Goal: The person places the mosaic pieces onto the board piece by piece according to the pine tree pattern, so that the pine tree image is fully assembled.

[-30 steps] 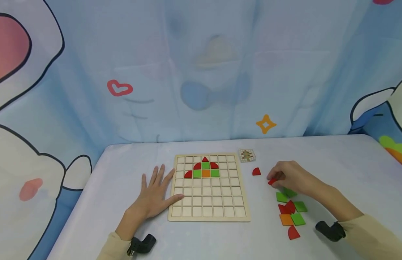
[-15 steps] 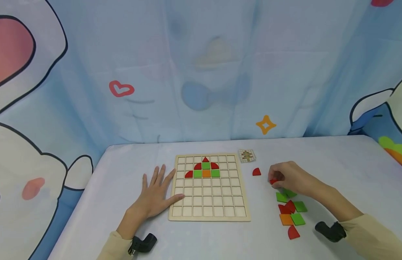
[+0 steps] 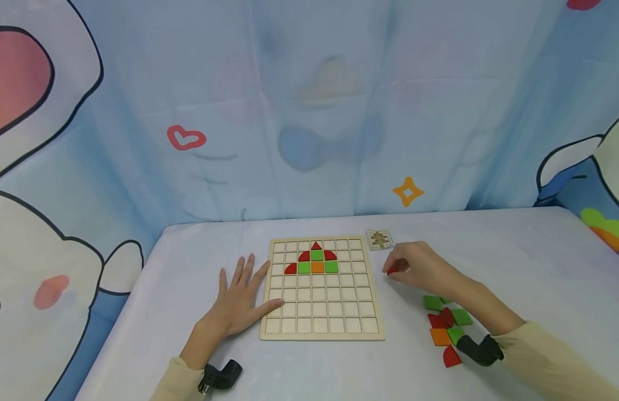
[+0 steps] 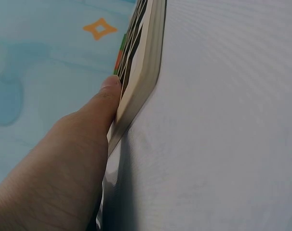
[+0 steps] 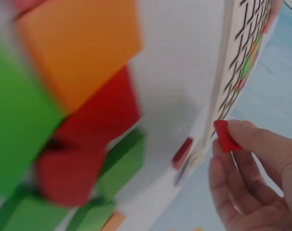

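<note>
My right hand pinches a red tile between thumb and fingers, just right of the wooden grid board. A second red tile lies on the table in the right wrist view, hidden by the hand in the head view. With fingers spread, my left hand rests at the board's left edge, its thumb over the rim. Near the top of the board sit a red triangle, several red quarter-round tiles, green square tiles and an orange square tile.
Loose green tiles, red tiles and an orange tile lie in a group on the right, partly under my right wrist camera. A small patterned card lies at the board's upper right corner. A printed curtain hangs behind the table.
My right hand has moved left from above the loose tiles toward the board, carrying the red tile, and now covers the spot where another red tile lay. My left hand stays put.
</note>
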A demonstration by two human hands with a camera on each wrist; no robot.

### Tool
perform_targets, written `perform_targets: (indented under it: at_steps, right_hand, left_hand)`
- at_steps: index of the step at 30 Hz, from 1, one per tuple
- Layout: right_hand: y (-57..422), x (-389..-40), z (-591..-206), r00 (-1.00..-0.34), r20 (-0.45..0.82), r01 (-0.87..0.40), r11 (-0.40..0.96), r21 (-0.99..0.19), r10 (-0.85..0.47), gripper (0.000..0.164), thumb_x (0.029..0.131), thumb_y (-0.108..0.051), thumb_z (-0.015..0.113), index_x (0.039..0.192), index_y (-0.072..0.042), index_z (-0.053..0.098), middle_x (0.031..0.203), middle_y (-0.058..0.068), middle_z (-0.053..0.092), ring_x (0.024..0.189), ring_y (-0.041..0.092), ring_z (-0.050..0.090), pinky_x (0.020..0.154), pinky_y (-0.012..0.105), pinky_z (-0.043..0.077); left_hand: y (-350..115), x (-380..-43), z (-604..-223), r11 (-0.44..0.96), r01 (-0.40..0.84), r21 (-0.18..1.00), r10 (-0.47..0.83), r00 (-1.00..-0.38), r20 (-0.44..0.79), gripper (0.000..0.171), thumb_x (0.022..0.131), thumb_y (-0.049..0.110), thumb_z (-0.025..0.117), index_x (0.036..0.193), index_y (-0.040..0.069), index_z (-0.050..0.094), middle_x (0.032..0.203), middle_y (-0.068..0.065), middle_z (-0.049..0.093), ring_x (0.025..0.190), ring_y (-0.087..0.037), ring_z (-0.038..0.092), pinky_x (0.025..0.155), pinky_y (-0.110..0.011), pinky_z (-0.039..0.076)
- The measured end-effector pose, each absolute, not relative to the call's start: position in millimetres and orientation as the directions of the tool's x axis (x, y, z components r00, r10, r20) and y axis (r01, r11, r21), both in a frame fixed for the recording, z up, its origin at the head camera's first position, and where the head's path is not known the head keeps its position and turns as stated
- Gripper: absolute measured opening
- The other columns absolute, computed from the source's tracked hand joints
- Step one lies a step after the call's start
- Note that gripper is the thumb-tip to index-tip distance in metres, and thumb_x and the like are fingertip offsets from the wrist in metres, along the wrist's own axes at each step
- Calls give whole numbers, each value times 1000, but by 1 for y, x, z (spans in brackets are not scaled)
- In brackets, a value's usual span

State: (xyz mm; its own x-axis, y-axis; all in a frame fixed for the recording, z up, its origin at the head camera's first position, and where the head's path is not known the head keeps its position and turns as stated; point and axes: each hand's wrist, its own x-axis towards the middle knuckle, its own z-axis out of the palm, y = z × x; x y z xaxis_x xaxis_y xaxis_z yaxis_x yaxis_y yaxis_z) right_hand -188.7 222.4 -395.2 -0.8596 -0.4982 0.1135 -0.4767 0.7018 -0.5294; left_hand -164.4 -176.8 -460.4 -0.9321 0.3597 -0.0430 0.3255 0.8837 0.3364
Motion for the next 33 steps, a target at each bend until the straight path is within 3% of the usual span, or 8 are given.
perform_targets:
  at_steps: [4, 7, 10, 16, 18, 21, 26, 33]
  right_hand:
    - [209, -191, -395, -851, 149, -494, 673, -551, -504, 18, 81, 8, 84, 83, -8, 75, 82, -5, 69, 73, 8, 61, 66, 24, 56]
    - [202, -193, -394, -846, 162, -505, 668, -547, -508, 15, 82, 7, 84, 92, -3, 79, 87, -1, 72, 76, 10, 62, 66, 24, 56]
    - [197, -194, -395, -841, 168, -512, 657, -553, -515, 22, 83, 6, 84, 105, 2, 81, 92, 1, 73, 81, 13, 64, 69, 24, 58]
    - [192, -194, -397, -834, 158, -508, 624, -593, -528, 27, 88, 9, 77, 114, 2, 80, 89, 2, 58, 78, 15, 51, 64, 23, 47]
    - [191, -193, -399, -833, 163, -510, 621, -595, -528, 24, 90, 8, 76, 113, 1, 80, 89, 2, 54, 78, 15, 47, 63, 24, 43]
    - [188, -194, -401, -827, 173, -519, 610, -599, -534, 19, 91, 7, 76, 108, 1, 80, 87, 0, 54, 80, 15, 52, 67, 24, 49]
    - [182, -202, -406, -827, 190, -517, 584, -626, -528, 11, 89, 4, 79, 99, -1, 80, 89, -3, 69, 86, 17, 64, 76, 26, 58]
    - [167, -213, -412, -842, 216, -505, 581, -639, -494, 11, 87, 3, 82, 96, -2, 83, 89, 0, 74, 82, 16, 65, 73, 27, 56]
  left_hand:
    - [-177, -165, -462, 886, 318, 338, 358, -932, -64, 92, 99, 65, 57, 169, 17, 20, 174, -20, 3, 160, -41, -4, 118, -75, -6]
    - [-177, -165, -463, 888, 316, 335, 357, -932, -67, 92, 99, 65, 56, 169, 18, 19, 174, -19, 3, 160, -41, -5, 118, -75, -6]
    - [-176, -165, -463, 888, 318, 332, 357, -932, -64, 92, 99, 65, 56, 169, 18, 20, 174, -19, 3, 160, -41, -4, 118, -75, -5]
    - [-176, -165, -463, 890, 315, 330, 355, -932, -68, 93, 99, 66, 56, 169, 18, 20, 174, -19, 4, 160, -40, -4, 119, -75, -5]
    - [-176, -165, -462, 890, 315, 331, 355, -932, -67, 92, 99, 65, 56, 169, 17, 20, 174, -19, 4, 160, -40, -4, 119, -75, -5]
    - [-176, -165, -462, 893, 314, 324, 353, -933, -70, 93, 99, 65, 56, 169, 17, 19, 174, -19, 3, 160, -40, -5, 119, -75, -5]
    - [-176, -164, -461, 887, 323, 329, 354, -934, -40, 92, 98, 64, 58, 168, 16, 24, 174, -22, 9, 160, -43, 1, 118, -76, -2]
    - [-177, -166, -462, 894, 313, 319, 353, -933, -73, 93, 99, 66, 56, 170, 18, 18, 175, -18, 3, 160, -39, -5, 119, -74, -6]
